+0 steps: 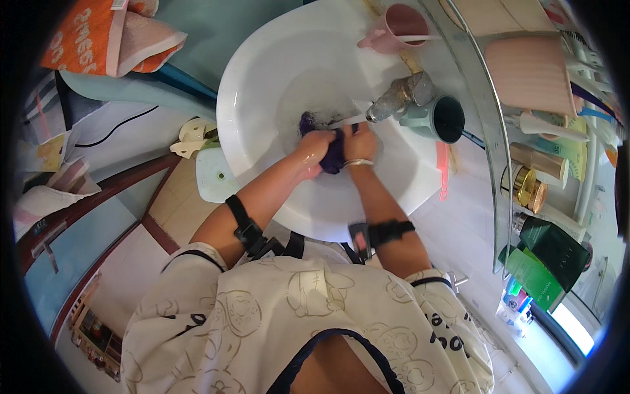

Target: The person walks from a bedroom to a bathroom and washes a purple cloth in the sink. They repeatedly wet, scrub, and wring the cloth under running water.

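Observation:
A dark purple cloth point(334, 153) is bunched between both hands over a white washbasin point(236, 118) that has water in it. My left hand point(315, 150) grips the cloth from the left, its fingers wrapped over the fabric. On the other side my right hand point(360, 143) holds the cloth's right part close to the water stream, with a bracelet at the wrist. Part of the cloth hangs in the water beyond my left hand. From a worn metal faucet point(401, 97), just above my right hand, water runs onto the cloth.
A pink mug point(401, 29) and a grey-green mug point(438, 119) stand on the basin's rim beside the faucet. A pink comb point(442, 170) lies at the right edge. A glass shelf point(497, 147) with bottles runs along the right. An orange towel point(81, 39) hangs upper left.

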Tool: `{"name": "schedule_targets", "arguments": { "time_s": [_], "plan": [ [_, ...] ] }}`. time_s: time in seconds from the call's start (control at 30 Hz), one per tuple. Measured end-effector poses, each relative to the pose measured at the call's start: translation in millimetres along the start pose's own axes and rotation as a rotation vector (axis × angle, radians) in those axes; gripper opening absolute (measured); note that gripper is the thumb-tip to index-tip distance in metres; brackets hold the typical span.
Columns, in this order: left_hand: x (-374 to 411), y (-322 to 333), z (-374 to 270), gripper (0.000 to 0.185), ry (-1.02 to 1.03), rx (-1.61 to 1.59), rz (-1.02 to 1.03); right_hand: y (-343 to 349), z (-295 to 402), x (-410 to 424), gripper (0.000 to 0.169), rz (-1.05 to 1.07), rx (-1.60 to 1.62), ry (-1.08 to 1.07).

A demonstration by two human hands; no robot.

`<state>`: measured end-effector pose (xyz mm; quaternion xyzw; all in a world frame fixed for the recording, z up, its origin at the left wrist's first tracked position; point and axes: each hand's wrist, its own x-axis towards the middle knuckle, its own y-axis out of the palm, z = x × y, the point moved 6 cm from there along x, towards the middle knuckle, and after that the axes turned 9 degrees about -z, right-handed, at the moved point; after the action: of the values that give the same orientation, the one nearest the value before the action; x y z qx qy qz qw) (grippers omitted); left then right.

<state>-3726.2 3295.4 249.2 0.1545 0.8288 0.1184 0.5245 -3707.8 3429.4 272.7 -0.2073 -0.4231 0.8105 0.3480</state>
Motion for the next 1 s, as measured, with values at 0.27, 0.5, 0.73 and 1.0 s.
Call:
{"name": "schedule_targets", "arguments": {
  "time_s": [0.27, 0.5, 0.73, 1.0],
  "plan": [
    [0.6, 3.6, 7.8, 0.022, 0.014, -0.028, -0.008, 0.4, 28.5, 5.5, 0.034, 0.003, -0.106, -0.09],
    [-2.7, -4.5, -22.5, 0.032, -0.114, -0.275, 0.125, -26.8, 99.0, -59.8, 0.037, -0.096, 0.309, -0.358],
    [-39.1, 5.6, -27.7, 0.054, -0.047, 0.186, 0.243, -1.0, 34.0, 6.8, 0.045, 0.129, -0.018, -0.173],
    [-39.0, -27.9, -46.5, 0.048, 0.202, 0.422, 0.182, 9.4, 47.0, -22.7, 0.069, 0.658, 0.922, 0.27]
  ]
}}
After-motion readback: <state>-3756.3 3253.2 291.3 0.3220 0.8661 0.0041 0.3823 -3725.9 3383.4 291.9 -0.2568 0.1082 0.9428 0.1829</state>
